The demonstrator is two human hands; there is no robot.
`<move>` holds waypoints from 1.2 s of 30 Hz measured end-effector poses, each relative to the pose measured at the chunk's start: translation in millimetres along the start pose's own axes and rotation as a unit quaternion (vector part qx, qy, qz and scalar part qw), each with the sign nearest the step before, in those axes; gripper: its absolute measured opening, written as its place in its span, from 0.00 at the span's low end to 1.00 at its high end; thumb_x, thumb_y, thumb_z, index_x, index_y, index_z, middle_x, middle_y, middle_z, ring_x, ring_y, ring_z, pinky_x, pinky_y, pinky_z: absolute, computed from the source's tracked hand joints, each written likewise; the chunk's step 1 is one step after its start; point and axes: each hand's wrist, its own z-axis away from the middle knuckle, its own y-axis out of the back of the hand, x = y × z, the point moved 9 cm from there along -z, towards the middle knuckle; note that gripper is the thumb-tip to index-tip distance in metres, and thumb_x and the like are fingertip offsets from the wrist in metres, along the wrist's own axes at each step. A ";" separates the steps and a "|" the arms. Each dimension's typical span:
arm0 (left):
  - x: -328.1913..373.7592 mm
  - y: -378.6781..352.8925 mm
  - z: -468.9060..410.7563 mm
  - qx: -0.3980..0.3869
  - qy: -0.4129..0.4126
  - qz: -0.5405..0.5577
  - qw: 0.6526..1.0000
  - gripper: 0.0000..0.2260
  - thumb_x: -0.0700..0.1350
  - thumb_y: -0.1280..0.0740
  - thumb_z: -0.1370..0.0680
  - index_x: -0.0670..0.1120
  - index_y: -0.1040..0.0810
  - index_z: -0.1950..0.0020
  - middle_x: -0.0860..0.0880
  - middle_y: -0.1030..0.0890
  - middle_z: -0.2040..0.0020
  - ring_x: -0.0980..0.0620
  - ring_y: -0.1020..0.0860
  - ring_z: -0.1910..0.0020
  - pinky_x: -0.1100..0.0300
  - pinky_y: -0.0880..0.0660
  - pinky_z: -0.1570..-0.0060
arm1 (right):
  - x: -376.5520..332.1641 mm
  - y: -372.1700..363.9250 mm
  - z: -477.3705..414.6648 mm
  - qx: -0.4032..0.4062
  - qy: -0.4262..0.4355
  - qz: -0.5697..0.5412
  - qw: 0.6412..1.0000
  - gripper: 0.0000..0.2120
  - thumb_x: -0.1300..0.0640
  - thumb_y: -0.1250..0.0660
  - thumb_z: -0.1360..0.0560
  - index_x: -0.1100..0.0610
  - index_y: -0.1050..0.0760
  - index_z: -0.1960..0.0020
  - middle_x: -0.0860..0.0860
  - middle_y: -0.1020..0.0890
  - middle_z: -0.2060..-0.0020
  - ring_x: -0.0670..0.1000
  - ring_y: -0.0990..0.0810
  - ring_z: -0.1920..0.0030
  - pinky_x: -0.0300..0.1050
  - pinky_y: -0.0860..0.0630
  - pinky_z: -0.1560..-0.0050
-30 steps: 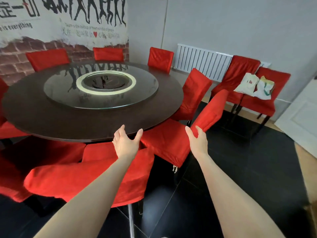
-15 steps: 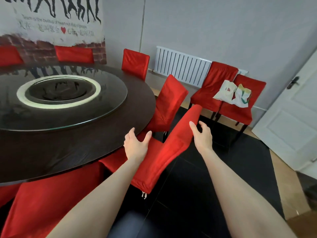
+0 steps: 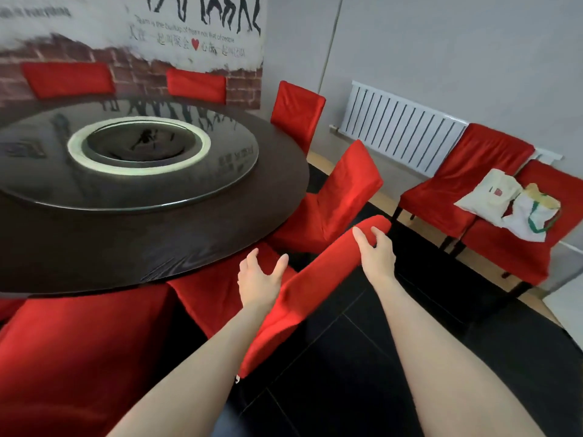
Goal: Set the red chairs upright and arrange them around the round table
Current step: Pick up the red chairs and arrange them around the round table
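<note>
A red-covered chair point(image 3: 303, 294) stands at the near edge of the dark round table point(image 3: 94, 247), its backrest slanting toward me. My right hand point(image 3: 375, 253) grips the top edge of that backrest, fingers curled over it. My left hand point(image 3: 260, 282) hovers with spread fingers over the chair's seat, beside the backrest's left side. Another red chair point(image 3: 340, 190) stands just behind, tucked at the table. More red chairs ring the table's far side, including one at the back right point(image 3: 298, 111) and a large one at my near left point(image 3: 79, 357).
Two red chairs point(image 3: 473, 184) stand against the right wall below a white radiator point(image 3: 397, 134), with cloth bags point(image 3: 511, 203) on them. A glass turntable point(image 3: 132, 156) tops the table. Black floor lies between me and the wall chairs. A white door edge shows at the far right.
The view has swung back left and I have come closer. My right hand has closed over the backrest top, and the left hand has stayed spread over the seat.
</note>
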 end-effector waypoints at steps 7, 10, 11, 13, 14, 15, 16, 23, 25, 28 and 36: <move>-10.7 -47.9 33.3 0.117 0.091 0.016 0.989 0.33 0.61 0.32 0.25 0.45 0.35 0.25 0.44 0.33 0.27 0.44 0.35 0.28 0.47 0.40 0.27 | 33.1 7.7 -87.8 -0.104 0.021 0.082 0.991 0.35 0.36 0.39 0.23 0.51 0.40 0.22 0.50 0.46 0.21 0.60 0.48 0.24 0.61 0.38 0.31; -22.4 -56.2 46.1 0.142 0.121 0.005 0.982 0.34 0.61 0.31 0.25 0.45 0.34 0.26 0.44 0.32 0.27 0.44 0.34 0.28 0.45 0.39 0.28 | 49.1 6.2 -104.4 -0.130 0.016 0.110 0.985 0.36 0.35 0.38 0.24 0.49 0.42 0.22 0.49 0.49 0.21 0.61 0.48 0.24 0.63 0.37 0.32; -24.8 -58.4 49.4 0.156 0.130 0.008 0.979 0.34 0.61 0.31 0.26 0.45 0.34 0.26 0.44 0.32 0.27 0.44 0.33 0.29 0.46 0.38 0.28 | 52.7 4.9 -110.2 -0.141 0.019 0.111 0.984 0.36 0.34 0.38 0.24 0.49 0.42 0.22 0.49 0.50 0.21 0.62 0.48 0.24 0.63 0.37 0.31; -25.5 -60.5 52.5 0.185 0.139 0.010 0.973 0.34 0.61 0.29 0.27 0.46 0.32 0.27 0.45 0.30 0.29 0.45 0.31 0.30 0.49 0.34 0.30 | 55.1 2.5 -123.7 -0.154 0.025 0.112 0.981 0.37 0.34 0.38 0.24 0.48 0.43 0.22 0.49 0.50 0.21 0.62 0.48 0.24 0.64 0.37 0.31; -25.7 -61.4 52.1 0.195 0.139 0.006 0.971 0.34 0.60 0.28 0.27 0.46 0.32 0.27 0.45 0.29 0.29 0.45 0.30 0.31 0.50 0.34 0.32 | 56.7 1.4 -130.5 -0.157 0.027 0.109 0.981 0.37 0.34 0.38 0.25 0.48 0.43 0.22 0.49 0.49 0.21 0.63 0.48 0.24 0.64 0.37 0.31; -25.9 -61.9 50.5 0.202 0.138 0.003 0.970 0.33 0.60 0.28 0.28 0.46 0.31 0.28 0.45 0.29 0.30 0.45 0.30 0.31 0.51 0.34 0.33 | 57.8 -0.5 -137.3 -0.161 0.031 0.107 0.981 0.37 0.34 0.38 0.25 0.48 0.43 0.22 0.49 0.49 0.21 0.63 0.47 0.24 0.64 0.37 0.31; -27.3 -61.3 49.9 0.206 0.139 0.002 0.969 0.33 0.60 0.27 0.28 0.46 0.31 0.28 0.45 0.28 0.30 0.45 0.30 0.31 0.52 0.34 0.33 | 58.6 -1.7 -141.3 -0.165 0.036 0.111 0.979 0.37 0.34 0.38 0.25 0.48 0.43 0.22 0.50 0.49 0.21 0.63 0.47 0.24 0.64 0.37 0.31; -34.4 -61.2 59.7 0.280 0.178 0.026 0.943 0.32 0.60 0.25 0.30 0.47 0.27 0.31 0.46 0.24 0.33 0.45 0.27 0.34 0.50 0.31 0.34 | 62.2 -20.2 -175.5 -0.217 0.060 0.118 0.967 0.38 0.35 0.36 0.25 0.49 0.44 0.21 0.50 0.48 0.21 0.65 0.46 0.25 0.65 0.38 0.32; -39.2 -63.3 67.1 0.312 0.195 0.042 0.929 0.31 0.61 0.25 0.31 0.48 0.25 0.33 0.47 0.23 0.36 0.45 0.26 0.35 0.50 0.30 0.36 | 64.9 -25.9 -182.2 -0.233 0.061 0.131 0.962 0.38 0.36 0.35 0.25 0.49 0.44 0.21 0.49 0.49 0.21 0.66 0.48 0.25 0.67 0.38 0.31; -42.6 -69.9 79.7 0.371 0.209 0.076 0.902 0.26 0.63 0.25 0.32 0.51 0.23 0.41 0.52 0.23 0.48 0.46 0.24 0.42 0.52 0.29 0.44 | 66.4 -30.4 -194.5 -0.253 0.081 0.139 0.954 0.38 0.36 0.34 0.25 0.49 0.42 0.22 0.49 0.47 0.21 0.67 0.47 0.25 0.67 0.37 0.32; -47.6 -77.1 92.7 0.435 0.208 0.127 0.867 0.18 0.61 0.25 0.31 0.53 0.23 0.49 0.51 0.21 0.52 0.47 0.23 0.48 0.48 0.25 0.43 | 67.5 -34.8 -213.3 -0.295 0.110 0.131 0.940 0.38 0.35 0.31 0.28 0.52 0.35 0.25 0.51 0.38 0.26 0.64 0.37 0.29 0.61 0.33 0.34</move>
